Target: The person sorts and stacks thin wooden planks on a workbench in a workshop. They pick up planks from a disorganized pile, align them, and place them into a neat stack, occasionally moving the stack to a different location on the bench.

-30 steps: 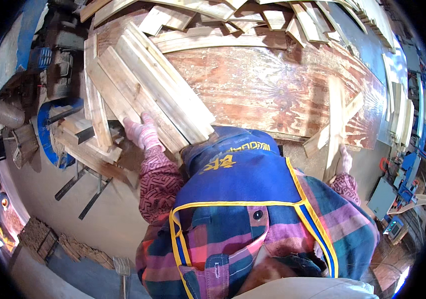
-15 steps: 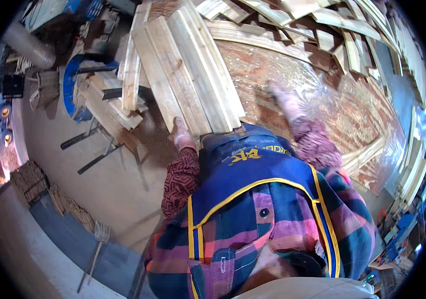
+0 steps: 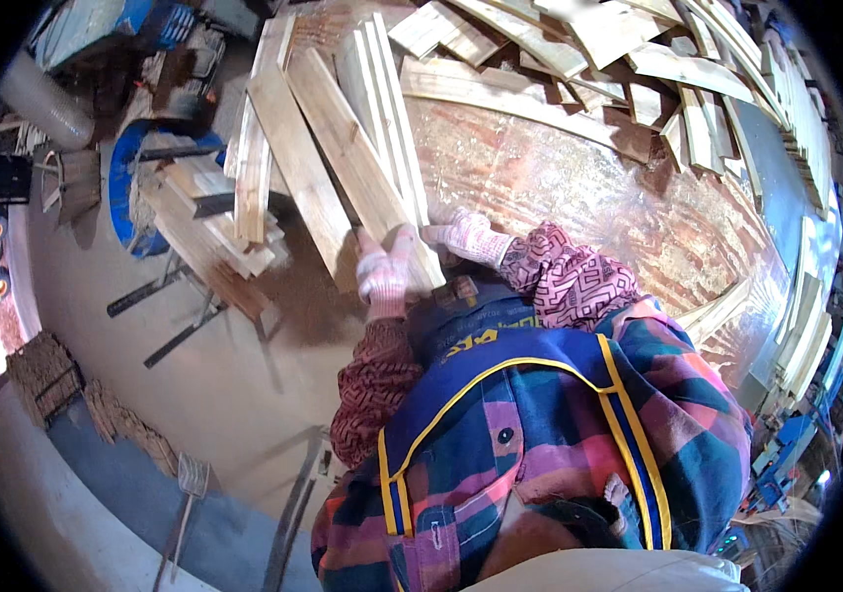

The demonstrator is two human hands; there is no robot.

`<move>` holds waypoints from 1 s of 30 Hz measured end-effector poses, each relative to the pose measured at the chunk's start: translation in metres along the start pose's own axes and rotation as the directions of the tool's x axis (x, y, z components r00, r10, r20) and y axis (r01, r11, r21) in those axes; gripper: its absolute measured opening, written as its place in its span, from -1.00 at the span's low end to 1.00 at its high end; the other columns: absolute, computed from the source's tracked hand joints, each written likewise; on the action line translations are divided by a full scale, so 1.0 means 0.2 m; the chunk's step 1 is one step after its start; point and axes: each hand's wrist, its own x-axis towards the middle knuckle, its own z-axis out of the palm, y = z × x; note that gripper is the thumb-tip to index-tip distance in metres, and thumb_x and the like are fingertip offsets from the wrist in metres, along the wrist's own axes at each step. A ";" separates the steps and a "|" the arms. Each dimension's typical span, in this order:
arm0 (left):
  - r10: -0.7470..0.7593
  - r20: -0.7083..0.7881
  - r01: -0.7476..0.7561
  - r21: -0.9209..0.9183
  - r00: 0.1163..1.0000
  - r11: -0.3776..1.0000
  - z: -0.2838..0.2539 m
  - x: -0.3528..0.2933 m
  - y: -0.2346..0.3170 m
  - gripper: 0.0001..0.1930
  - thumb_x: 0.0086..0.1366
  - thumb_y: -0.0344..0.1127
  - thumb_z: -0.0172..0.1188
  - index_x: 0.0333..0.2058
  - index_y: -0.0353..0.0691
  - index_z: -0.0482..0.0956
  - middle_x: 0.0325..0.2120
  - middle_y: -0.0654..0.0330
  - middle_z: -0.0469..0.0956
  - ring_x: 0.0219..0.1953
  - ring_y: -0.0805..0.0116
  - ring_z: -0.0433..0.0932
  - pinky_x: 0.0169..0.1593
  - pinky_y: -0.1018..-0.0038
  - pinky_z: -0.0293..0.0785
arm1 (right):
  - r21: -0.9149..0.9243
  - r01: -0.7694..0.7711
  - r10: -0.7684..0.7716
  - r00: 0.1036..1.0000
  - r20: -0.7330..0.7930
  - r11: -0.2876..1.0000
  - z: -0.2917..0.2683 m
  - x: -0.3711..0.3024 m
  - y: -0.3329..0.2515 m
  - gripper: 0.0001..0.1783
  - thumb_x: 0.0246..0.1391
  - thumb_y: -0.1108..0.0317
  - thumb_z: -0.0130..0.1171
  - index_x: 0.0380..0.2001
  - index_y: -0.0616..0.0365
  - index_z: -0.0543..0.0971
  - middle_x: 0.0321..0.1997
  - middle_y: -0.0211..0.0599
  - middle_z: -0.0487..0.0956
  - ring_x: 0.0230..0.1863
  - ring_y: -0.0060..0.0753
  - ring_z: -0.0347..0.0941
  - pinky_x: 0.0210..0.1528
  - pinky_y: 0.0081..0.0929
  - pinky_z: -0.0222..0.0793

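My left hand point(image 3: 384, 271), in a pale knit glove, is closed on the near end of a wooden board point(image 3: 362, 158). Another flat board point(image 3: 295, 163) lies to the left of it, with a narrow gap between the two. On the right, several narrow boards point(image 3: 389, 118) stand close together on edge. My right hand point(image 3: 471, 237), gloved too, reaches in from the right and is closed at their near ends; its fingertips are partly hidden there.
A worktable point(image 3: 530, 163) scattered with sawdust spreads ahead. Loose wood pieces point(image 3: 629, 59) are heaped at its far right. More boards point(image 3: 252, 158) lie at the left, beside a blue round frame point(image 3: 125, 187). A fork point(image 3: 190, 483) is at the lower left.
My right hand has come left from over the tabletop to the boards' near ends. The boards have spread apart, and the right-hand ones have tipped on edge. My left hand has shifted right.
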 end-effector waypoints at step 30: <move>-0.010 -0.024 0.015 0.226 1.000 0.974 -0.19 0.50 0.53 0.24 0.00 0.05 0.48 0.47 -0.14 -0.21 0.35 -0.23 0.20 0.28 -0.20 0.37 0.30 0.12 0.38 | -0.695 -0.541 -0.012 0.785 -0.620 0.474 -0.99 0.32 -0.17 0.18 -0.08 0.23 0.30 0.54 -0.19 -0.16 0.30 0.17 0.44 0.22 0.08 0.50 0.47 -0.02 0.13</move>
